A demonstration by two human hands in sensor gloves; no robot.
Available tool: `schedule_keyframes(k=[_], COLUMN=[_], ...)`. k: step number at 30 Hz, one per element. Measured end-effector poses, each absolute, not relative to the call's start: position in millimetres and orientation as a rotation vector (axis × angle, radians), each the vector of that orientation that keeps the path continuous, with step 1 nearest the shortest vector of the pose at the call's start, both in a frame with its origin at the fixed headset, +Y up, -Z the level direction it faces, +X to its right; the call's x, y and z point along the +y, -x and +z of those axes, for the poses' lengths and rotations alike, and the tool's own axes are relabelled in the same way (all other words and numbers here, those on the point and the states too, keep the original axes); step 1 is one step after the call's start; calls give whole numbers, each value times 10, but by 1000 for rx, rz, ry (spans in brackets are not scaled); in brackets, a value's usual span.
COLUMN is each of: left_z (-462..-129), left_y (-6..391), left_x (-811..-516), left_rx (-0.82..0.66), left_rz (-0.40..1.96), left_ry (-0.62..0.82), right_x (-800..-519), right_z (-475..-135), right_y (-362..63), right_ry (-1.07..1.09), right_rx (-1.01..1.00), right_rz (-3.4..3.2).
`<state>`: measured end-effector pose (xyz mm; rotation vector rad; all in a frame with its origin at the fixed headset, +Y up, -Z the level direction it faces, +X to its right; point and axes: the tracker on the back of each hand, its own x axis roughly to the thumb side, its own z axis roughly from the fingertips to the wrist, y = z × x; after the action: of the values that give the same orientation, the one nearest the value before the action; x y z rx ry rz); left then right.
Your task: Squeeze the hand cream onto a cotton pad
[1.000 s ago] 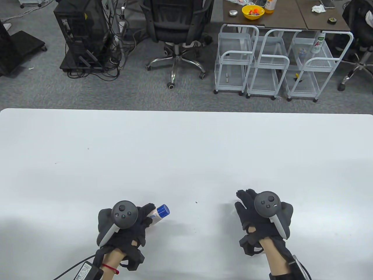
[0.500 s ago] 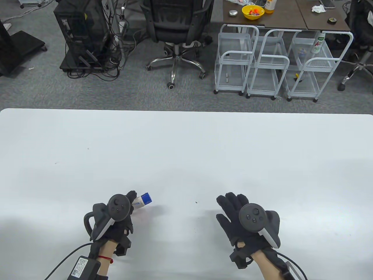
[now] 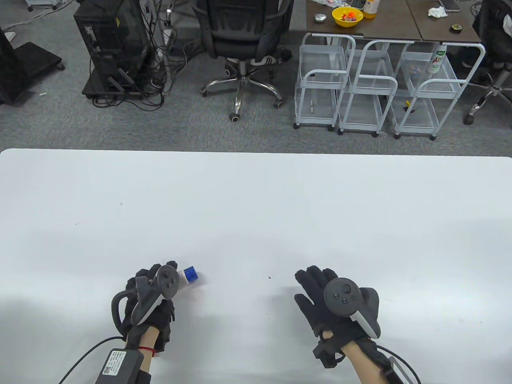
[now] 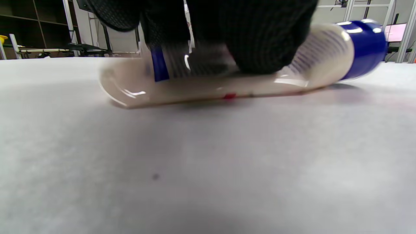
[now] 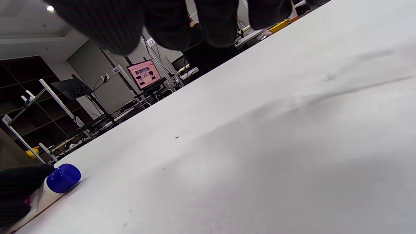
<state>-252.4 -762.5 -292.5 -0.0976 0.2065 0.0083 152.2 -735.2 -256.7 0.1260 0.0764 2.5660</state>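
Hand cream in a glossy white plastic tube with a blue screw cap (image 3: 188, 276) lies on the matte white table (image 3: 256, 200), gripped by the black-gloved left hand (image 3: 154, 294); right of the tube, the right hand (image 3: 334, 306) hovers flat, fingers spread, empty.

The hand cream tube (image 4: 208, 81) looks like glossy soft plastic, white with bright highlights on it, and its blue cap (image 4: 365, 45) is smooth shiny plastic too. Both gloves, left hand (image 3: 150, 298) and right hand (image 3: 338, 306), are matt black knit cloth; you can see the weave up close. The trackers have smooth dark plastic heads with pale handles. The table (image 3: 256, 208) is a matt white surface with a few tiny specks.
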Motion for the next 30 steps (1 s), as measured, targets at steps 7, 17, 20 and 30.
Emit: schedule_keyframes(k=[7,17,20,30], left_z=[-2903,-2701,-2611,-2377], left_y=[2544,2341,2236,1894], left_x=[-7567,-7228,-7187,-7195], left_rx=[221,7,-65,-246], left_rz=[0,279,336,317], left_ry=[86,-81,-78,-18], right_x=[-7336,-7335,-7352,-7430], right_z=[-2569,-2563,-2563,-2563], right_y=[-1533,-1537,-1526,-1466], right_ry=[-119,-128,-133,-142], right_rx=[77,69,78,114], right_rz=[2569,2568,2567,2582])
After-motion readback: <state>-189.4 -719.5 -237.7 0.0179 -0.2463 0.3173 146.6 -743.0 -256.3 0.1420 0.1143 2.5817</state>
